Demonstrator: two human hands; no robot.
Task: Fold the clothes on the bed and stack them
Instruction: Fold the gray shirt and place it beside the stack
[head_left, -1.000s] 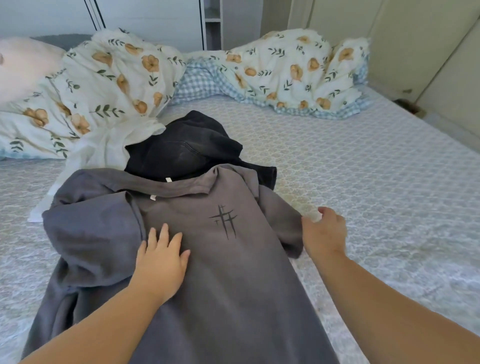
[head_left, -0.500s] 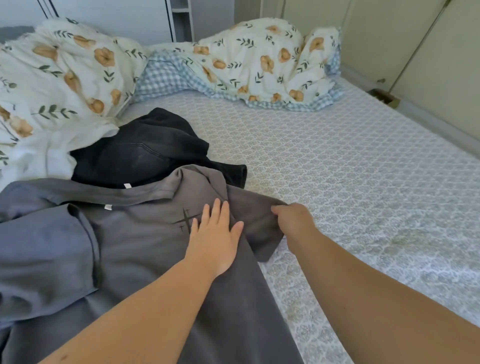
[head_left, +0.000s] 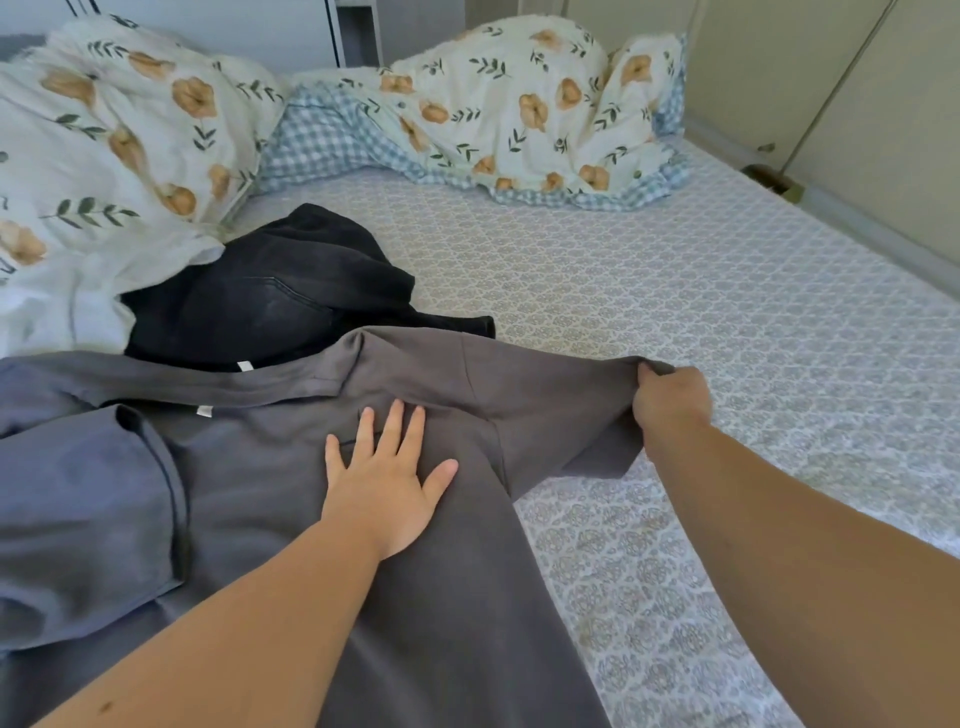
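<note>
Left hand (head_left: 387, 496): your flat, spread fingers press the grey cotton T-shirt (head_left: 291, 519) chest.
Right hand (head_left: 670, 400): clamped on its sleeve hem, stretched rightward from your left hand.

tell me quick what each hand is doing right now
Left hand: open, fingers straight, pressing flat on the chest of the grey t-shirt.
Right hand: closed, pinching the end of the t-shirt's sleeve.
</note>
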